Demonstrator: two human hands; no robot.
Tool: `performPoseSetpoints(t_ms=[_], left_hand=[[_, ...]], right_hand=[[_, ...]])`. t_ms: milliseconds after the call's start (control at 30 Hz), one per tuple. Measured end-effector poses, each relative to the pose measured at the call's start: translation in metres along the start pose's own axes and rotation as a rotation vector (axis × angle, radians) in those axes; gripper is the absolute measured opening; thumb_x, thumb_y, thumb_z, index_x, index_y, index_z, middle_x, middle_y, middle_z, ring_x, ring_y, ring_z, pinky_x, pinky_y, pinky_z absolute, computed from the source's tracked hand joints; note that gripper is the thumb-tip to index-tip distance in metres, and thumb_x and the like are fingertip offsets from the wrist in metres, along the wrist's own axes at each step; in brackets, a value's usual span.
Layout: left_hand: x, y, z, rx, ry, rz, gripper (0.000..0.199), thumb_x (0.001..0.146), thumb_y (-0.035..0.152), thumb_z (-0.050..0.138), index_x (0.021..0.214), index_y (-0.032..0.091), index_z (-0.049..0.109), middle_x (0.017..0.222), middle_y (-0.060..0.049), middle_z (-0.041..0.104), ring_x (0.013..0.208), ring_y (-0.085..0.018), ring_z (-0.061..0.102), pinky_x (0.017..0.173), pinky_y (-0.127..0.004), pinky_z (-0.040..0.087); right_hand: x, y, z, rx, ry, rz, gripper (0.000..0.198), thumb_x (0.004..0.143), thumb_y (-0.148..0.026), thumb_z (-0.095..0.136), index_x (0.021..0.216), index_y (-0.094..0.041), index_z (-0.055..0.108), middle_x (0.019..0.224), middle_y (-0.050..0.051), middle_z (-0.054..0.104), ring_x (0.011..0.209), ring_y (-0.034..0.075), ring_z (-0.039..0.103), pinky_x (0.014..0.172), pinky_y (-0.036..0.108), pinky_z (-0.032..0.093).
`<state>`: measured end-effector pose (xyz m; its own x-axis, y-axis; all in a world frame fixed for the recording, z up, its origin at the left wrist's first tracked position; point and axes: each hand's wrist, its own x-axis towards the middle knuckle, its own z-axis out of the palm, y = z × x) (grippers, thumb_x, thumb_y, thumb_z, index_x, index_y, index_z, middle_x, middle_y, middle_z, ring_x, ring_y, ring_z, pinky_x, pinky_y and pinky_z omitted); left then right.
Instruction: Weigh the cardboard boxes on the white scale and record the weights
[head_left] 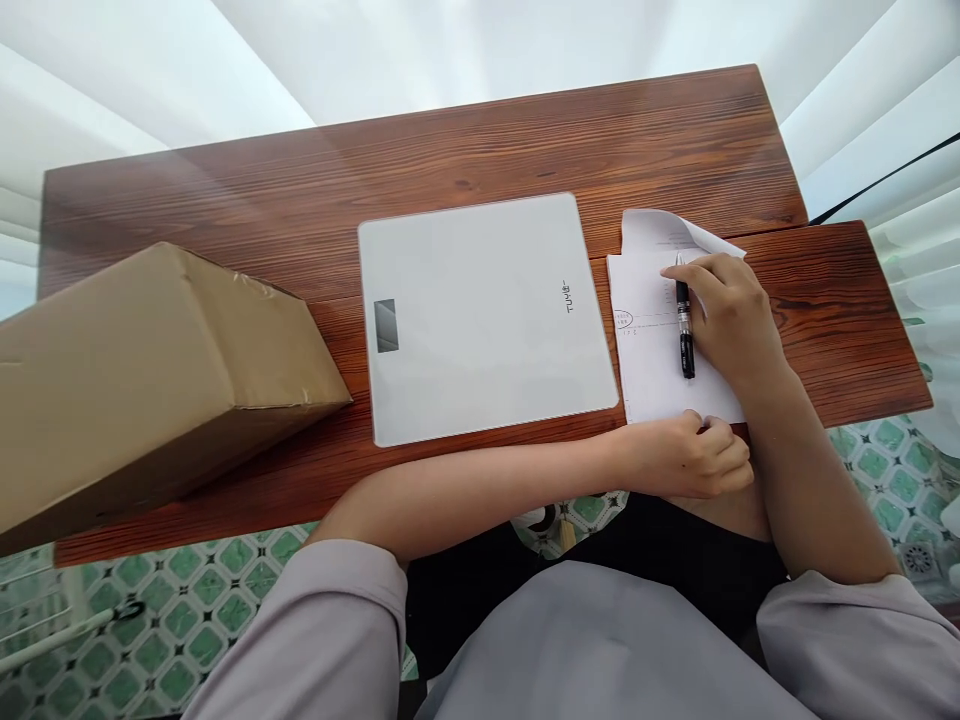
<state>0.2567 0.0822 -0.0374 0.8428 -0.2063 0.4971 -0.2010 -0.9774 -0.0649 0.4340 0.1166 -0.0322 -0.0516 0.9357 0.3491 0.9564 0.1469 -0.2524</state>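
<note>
Several white paper sheets (pixel 652 375) lie near the table's right end, their far corner curling up. A black pen (pixel 685 340) rests across the sheets, its tip pointing away from me. My right hand (pixel 731 310) is closed on the pen, with a finger crossing it near the tip and the thumb along its side. At the near edge of the sheets, my left hand (pixel 697 455) is curled with its fingertips at the paper. What those fingers pinch, if anything, is hidden. Left of the papers lies a flat white scale (pixel 480 330) with a dark display window.
A large brown cardboard box (pixel 180 360) stands on the wooden table (pixel 465 135) at the left, overhanging its near edge. White curtains (pixel 480 50) hang behind the table. Below is a green-and-white tiled floor (pixel 202 600). My left forearm runs along the table's near edge.
</note>
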Motion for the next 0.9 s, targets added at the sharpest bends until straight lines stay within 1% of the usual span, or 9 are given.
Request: performPoseSetpoints(t_ms=[100,200,333,500,567,667,733,833,900], left_hand=[[0.001,0.001,0.002,-0.017,-0.032,0.01,0.024,0.098,0.007,0.043,0.098,0.016,0.066,0.094,-0.008,0.067,0.081,-0.016,0.058,0.058,-0.032,0.027],[0.001,0.0,0.001,-0.014,-0.046,0.023,0.025,0.098,0.006,0.043,0.101,0.015,0.066,0.093,-0.008,0.066,0.079,-0.016,0.058,0.058,-0.033,0.025],[0.001,-0.001,-0.001,0.002,-0.068,0.052,0.027,0.099,0.006,0.041,0.103,0.016,0.066,0.096,-0.008,0.067,0.083,-0.016,0.059,0.057,-0.032,0.024],[0.001,-0.002,-0.005,0.053,-0.082,0.103,0.032,0.098,0.004,0.039,0.102,0.017,0.068,0.099,-0.008,0.07,0.088,-0.018,0.062,0.058,-0.032,0.027],[0.0,-0.003,-0.012,0.096,-0.101,0.14,0.034,0.097,0.003,0.038,0.102,0.017,0.069,0.098,-0.008,0.072,0.092,-0.018,0.062,0.059,-0.032,0.03],[-0.005,-0.008,-0.029,0.164,-0.135,0.161,0.034,0.096,0.002,0.04,0.102,0.019,0.069,0.096,-0.008,0.072,0.095,-0.018,0.061,0.06,-0.032,0.031],[-0.013,-0.011,-0.047,0.21,-0.129,0.136,0.03,0.097,0.004,0.042,0.101,0.019,0.068,0.096,-0.007,0.072,0.095,-0.018,0.06,0.06,-0.032,0.03],[-0.031,-0.012,-0.076,0.291,-0.107,0.09,0.023,0.097,0.009,0.046,0.102,0.018,0.066,0.096,-0.006,0.07,0.094,-0.018,0.059,0.063,-0.032,0.029],[-0.047,-0.009,-0.097,0.352,-0.095,0.05,0.019,0.098,0.012,0.048,0.104,0.018,0.065,0.096,-0.006,0.069,0.092,-0.017,0.058,0.065,-0.031,0.031]], right_hand=[[-0.002,0.001,0.004,-0.047,-0.016,-0.016,0.041,0.106,-0.018,0.032,0.127,-0.022,0.067,0.111,0.011,0.063,0.105,0.029,0.056,0.092,0.045,0.049],[-0.003,0.0,0.005,-0.1,-0.044,-0.033,0.043,0.106,-0.015,0.033,0.132,-0.019,0.066,0.123,0.012,0.062,0.115,0.029,0.055,0.096,0.045,0.049],[-0.004,0.001,0.006,-0.174,-0.073,-0.098,0.045,0.103,-0.011,0.034,0.131,-0.011,0.069,0.137,0.014,0.058,0.12,0.032,0.054,0.097,0.045,0.05],[-0.003,0.005,0.01,-0.071,0.002,-0.042,0.051,0.101,-0.008,0.029,0.138,-0.015,0.064,0.138,0.01,0.059,0.122,0.028,0.055,0.105,0.044,0.045],[-0.002,0.008,0.012,-0.029,0.052,-0.057,0.054,0.098,-0.006,0.03,0.139,-0.016,0.062,0.135,0.009,0.061,0.121,0.026,0.055,0.106,0.043,0.043],[0.0,0.011,0.011,0.003,0.172,-0.113,0.054,0.094,-0.005,0.032,0.137,-0.014,0.064,0.124,0.008,0.067,0.112,0.026,0.055,0.101,0.042,0.044],[0.002,0.01,0.008,0.006,0.226,-0.134,0.052,0.096,-0.007,0.032,0.135,-0.015,0.065,0.119,0.01,0.068,0.108,0.026,0.055,0.099,0.041,0.044],[0.005,-0.002,-0.001,0.005,0.239,-0.139,0.046,0.102,-0.015,0.032,0.134,-0.018,0.066,0.116,0.011,0.068,0.106,0.028,0.057,0.097,0.043,0.044],[0.008,-0.018,-0.009,0.022,0.237,-0.154,0.04,0.105,-0.021,0.037,0.132,-0.018,0.066,0.115,0.011,0.068,0.104,0.029,0.06,0.096,0.044,0.046]])
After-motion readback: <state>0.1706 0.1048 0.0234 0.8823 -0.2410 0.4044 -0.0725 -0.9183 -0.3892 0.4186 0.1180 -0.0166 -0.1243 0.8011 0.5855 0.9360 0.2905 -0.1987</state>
